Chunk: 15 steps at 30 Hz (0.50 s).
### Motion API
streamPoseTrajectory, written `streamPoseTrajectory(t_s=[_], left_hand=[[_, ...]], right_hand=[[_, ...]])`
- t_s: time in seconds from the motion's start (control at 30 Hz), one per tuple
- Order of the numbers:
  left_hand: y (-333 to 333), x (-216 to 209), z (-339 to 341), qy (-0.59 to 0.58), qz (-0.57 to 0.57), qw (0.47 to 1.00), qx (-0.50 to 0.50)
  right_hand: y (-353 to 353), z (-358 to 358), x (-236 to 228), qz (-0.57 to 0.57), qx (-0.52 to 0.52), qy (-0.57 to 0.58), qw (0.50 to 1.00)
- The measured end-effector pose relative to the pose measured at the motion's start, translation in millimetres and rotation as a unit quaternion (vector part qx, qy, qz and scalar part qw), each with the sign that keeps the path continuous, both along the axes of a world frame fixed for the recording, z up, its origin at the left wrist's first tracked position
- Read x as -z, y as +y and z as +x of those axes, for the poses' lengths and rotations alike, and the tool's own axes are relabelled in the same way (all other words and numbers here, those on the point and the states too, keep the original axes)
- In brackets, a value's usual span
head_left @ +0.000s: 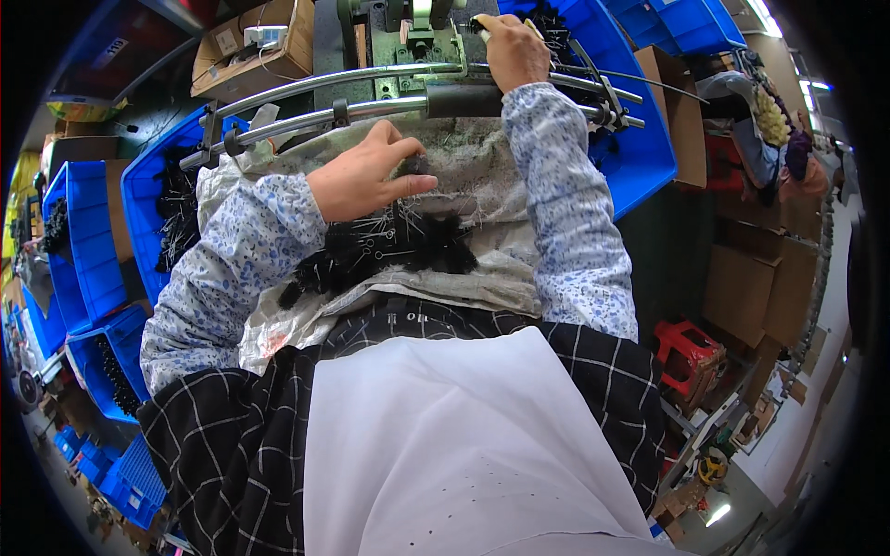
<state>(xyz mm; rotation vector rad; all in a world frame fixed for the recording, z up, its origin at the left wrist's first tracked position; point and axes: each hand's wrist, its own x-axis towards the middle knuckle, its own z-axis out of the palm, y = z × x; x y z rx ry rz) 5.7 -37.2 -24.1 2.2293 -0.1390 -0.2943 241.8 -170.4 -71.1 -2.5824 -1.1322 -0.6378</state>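
Note:
My left hand (366, 171) hovers over the cloth on my lap, thumb and index finger apart, with nothing plainly held between them. Below it lies a pile of small black bristly pieces with thin metal wire stems (385, 246), some ending in loops. My right hand (515, 54) is raised to the right side of a metal machine (419, 42), fingers closed. A small dark bit shows at its fingertips, too hidden to name. Something pale yellow covers part of those fingers. A whitish woven sack cloth (482, 185) spreads under the pile.
Curved metal rails (380, 111) cross in front of the machine. A blue bin (640, 157) with black pieces stands at the right, another blue bin (139, 199) at the left. Farther out are a cardboard box (255, 56) and a red stool (686, 357).

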Motion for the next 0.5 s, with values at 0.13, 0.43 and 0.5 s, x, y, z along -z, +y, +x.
streamPoseTrajectory(t_s=[0.13,0.43,0.5], left_hand=[[3,-6,4,-0.003,0.0,1.0,0.024],[-1,-14,6,0.032,-0.114,0.993,0.03],[-1,-16,7,0.017,-0.114,0.993,0.03]], right_hand=[[7,20,6,-0.082,0.037,0.008,0.996],[15,17,8,0.026,-0.039,0.05,0.998],[17,14,6,0.024,-0.034,0.053,0.998]])
